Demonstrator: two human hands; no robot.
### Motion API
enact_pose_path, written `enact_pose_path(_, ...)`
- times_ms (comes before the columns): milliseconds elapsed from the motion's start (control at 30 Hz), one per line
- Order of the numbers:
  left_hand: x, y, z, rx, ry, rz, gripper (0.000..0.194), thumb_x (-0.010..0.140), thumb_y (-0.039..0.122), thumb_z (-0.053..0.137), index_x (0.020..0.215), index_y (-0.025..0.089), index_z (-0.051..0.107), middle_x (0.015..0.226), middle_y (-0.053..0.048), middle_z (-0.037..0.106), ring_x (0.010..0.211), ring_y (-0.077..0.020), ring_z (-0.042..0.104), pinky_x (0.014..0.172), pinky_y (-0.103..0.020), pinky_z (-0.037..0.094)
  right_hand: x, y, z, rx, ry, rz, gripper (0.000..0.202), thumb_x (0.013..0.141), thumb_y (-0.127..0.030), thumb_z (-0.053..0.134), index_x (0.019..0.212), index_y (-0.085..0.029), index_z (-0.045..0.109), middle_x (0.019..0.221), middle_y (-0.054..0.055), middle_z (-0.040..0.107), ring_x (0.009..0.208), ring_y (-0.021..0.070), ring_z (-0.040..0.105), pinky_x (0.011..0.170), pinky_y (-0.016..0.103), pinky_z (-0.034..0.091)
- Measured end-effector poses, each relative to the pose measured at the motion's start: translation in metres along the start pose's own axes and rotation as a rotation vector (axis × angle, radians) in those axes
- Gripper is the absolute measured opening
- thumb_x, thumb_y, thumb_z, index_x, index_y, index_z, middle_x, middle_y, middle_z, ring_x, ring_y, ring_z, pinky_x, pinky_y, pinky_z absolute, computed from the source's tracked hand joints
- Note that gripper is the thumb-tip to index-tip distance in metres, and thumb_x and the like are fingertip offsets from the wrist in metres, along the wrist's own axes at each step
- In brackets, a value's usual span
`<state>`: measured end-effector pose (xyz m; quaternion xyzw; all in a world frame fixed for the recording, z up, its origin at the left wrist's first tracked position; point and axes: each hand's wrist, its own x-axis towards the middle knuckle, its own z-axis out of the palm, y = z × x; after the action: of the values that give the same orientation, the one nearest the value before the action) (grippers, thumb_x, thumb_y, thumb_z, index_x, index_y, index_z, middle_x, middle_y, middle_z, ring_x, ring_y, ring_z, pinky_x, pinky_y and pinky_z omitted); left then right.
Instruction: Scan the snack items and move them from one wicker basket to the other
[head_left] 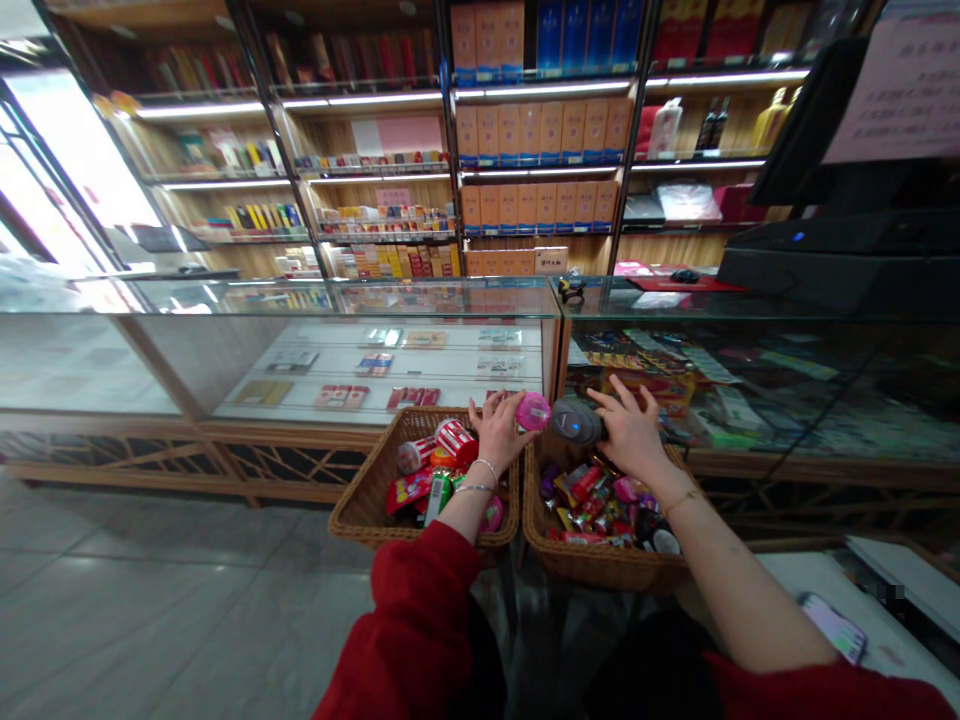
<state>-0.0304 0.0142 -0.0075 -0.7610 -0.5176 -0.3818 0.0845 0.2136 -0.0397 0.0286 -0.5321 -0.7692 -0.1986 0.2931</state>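
My left hand (499,432) pinches a round pink container (533,411) above the inner edge of the left wicker basket (352,500). That basket holds red-and-white tubs (456,440), a green can (438,495) and red packets. Just right of the pink container, my right hand (634,430) holds a dark grey rounded device (576,421) over the right wicker basket (600,570), its fingers partly spread around the device. The device's front faces the pink container, with a small gap between them. Many wrapped candies (592,500) lie in the right basket.
Behind the baskets stands a glass display counter (450,430) with flat packs inside. A monitor (810,120) is at the upper right. Shelves of boxes (540,135) line the back wall. A phone (834,628) lies on a white surface at the lower right.
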Motion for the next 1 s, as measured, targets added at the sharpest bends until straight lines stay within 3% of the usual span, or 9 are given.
enact_pose_path(433, 0.0005, -0.0026, 0.0055, 0.02, -0.017, 0.008, 0.067, 0.08, 0.033, 0.075, 0.144, 0.031, 0.055, 0.134, -0.008, 0.07, 0.138, -0.0347, 0.049, 0.123, -0.066, 0.005, -0.0007, 0.0002, -0.0014, 0.019, 0.002, 0.021, 0.027, 0.074, -0.013, 0.061, 0.096, -0.023, 0.073, 0.141, 0.003, 0.066, 0.148, 0.037, 0.038, 0.115, 0.069, 0.024)
enact_pose_path(1000, 0.0004, 0.0012, 0.0013, 0.024, -0.022, -0.009, 0.068, 0.08, 0.038, 0.078, 0.143, 0.032, 0.055, 0.133, -0.008, 0.07, 0.139, -0.0334, 0.048, 0.123, -0.066, 0.005, -0.0013, 0.0012, -0.0009, -0.008, -0.005, 0.01, 0.031, 0.073, -0.013, 0.059, 0.099, -0.023, 0.074, 0.143, 0.005, 0.064, 0.149, 0.0367, 0.036, 0.114, 0.069, 0.024)
